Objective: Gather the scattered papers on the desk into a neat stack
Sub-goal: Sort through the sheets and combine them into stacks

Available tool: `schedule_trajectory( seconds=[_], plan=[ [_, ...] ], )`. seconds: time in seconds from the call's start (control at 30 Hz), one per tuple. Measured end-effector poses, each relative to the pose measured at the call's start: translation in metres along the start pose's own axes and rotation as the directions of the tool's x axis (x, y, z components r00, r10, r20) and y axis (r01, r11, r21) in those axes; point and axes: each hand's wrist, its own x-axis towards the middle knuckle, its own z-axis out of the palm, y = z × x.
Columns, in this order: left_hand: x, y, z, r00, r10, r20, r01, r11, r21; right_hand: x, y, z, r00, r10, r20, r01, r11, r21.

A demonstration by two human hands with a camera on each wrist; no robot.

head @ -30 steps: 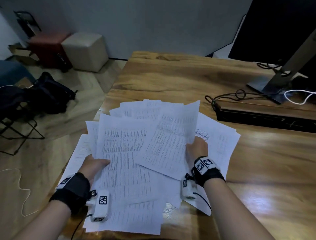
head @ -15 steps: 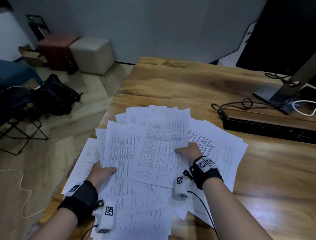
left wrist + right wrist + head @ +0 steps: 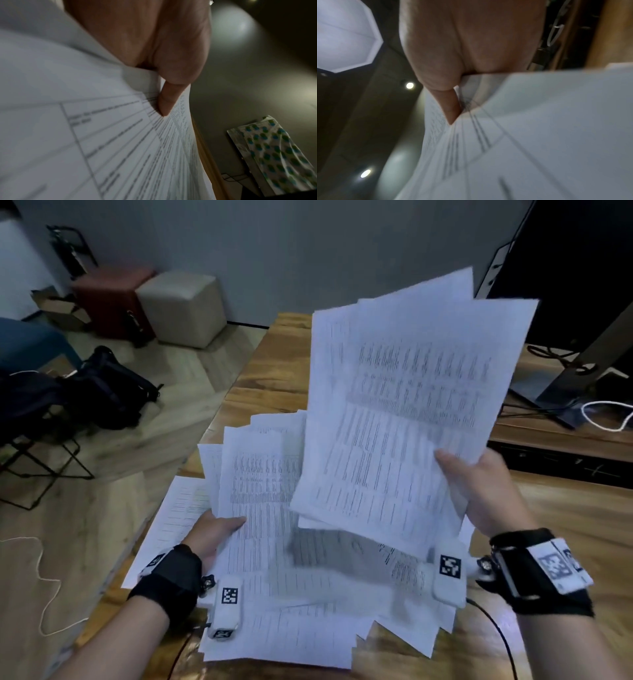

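Note:
White printed papers (image 3: 274, 577) lie fanned out and overlapping on the wooden desk (image 3: 565, 525). My right hand (image 3: 479, 487) pinches a bunch of several sheets (image 3: 404, 412) by their right edge and holds them tilted up above the desk. In the right wrist view the thumb (image 3: 450, 108) lies on those sheets (image 3: 539, 135). My left hand (image 3: 212, 530) grips the left edge of the sheets lying on the desk, thumb on top. The left wrist view shows that thumb (image 3: 168, 100) pressing on a printed sheet (image 3: 102, 135).
A black monitor on a stand (image 3: 582, 344), a black bar-shaped device (image 3: 561, 463) and cables (image 3: 603, 416) sit at the desk's right back. The desk's left edge (image 3: 212, 419) is close to the papers. On the floor to the left are a black bag (image 3: 109, 388) and two stools (image 3: 181, 306).
My right hand has lifted a bunch of sheets off the desk and tilted them upright. The left hand still holds the left side of the pile. The camera has moved closer.

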Motion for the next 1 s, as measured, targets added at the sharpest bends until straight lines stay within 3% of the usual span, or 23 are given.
schedule_trajectory(
  seconds=[0.13,0.27,0.4,0.47,0.5,0.53,0.57,0.63,0.73,0.9,1.0],
  plan=[
    [0.007,-0.004,0.005,0.996,-0.055,0.065,0.061,0.994,-0.089,-0.01,0.04,0.032,0.986,0.158,0.059,-0.148,0.978,-0.147],
    [0.005,-0.002,0.01,0.987,-0.051,0.152,0.089,0.963,-0.254,-0.022,0.089,0.08,0.938,0.32,0.132,-0.254,0.896,-0.364],
    [0.004,-0.006,0.013,0.983,-0.046,0.176,0.072,0.987,-0.145,-0.032,0.11,0.117,0.889,0.395,0.23,-0.256,0.847,-0.466],
    [0.007,-0.011,0.016,0.994,-0.032,0.103,0.037,0.998,-0.049,-0.027,0.115,0.114,0.937,0.334,0.098,-0.227,0.799,-0.556],
    [0.008,-0.012,0.016,0.998,-0.024,0.061,0.026,0.999,-0.026,-0.02,0.117,0.106,0.958,0.274,-0.085,-0.264,0.726,-0.635],
    [0.007,-0.013,0.015,0.999,-0.006,0.035,0.006,1.0,-0.012,-0.012,0.12,0.093,0.933,0.223,-0.283,-0.36,0.629,-0.689],
    [0.006,-0.013,0.015,0.999,0.023,0.022,-0.023,1.0,-0.001,-0.005,0.123,0.079,0.873,0.209,-0.44,-0.478,0.541,-0.692],
    [0.005,-0.016,0.012,0.998,0.066,0.018,-0.066,0.998,0.024,0.007,0.126,0.057,0.752,0.285,-0.595,-0.656,0.417,-0.629],
    [0.006,-0.025,0.01,0.999,0.052,0.015,-0.052,0.999,0.01,0.022,0.13,0.053,0.692,0.393,-0.605,-0.721,0.411,-0.557],
    [0.008,-0.03,0.008,0.999,0.051,0.011,-0.052,0.999,0.0,0.032,0.136,0.065,0.665,0.431,-0.61,-0.746,0.427,-0.512],
    [0.008,-0.031,0.008,0.999,0.051,0.017,-0.051,0.999,0.004,0.034,0.136,0.066,0.674,0.446,-0.589,-0.732,0.512,-0.451]
  ],
)
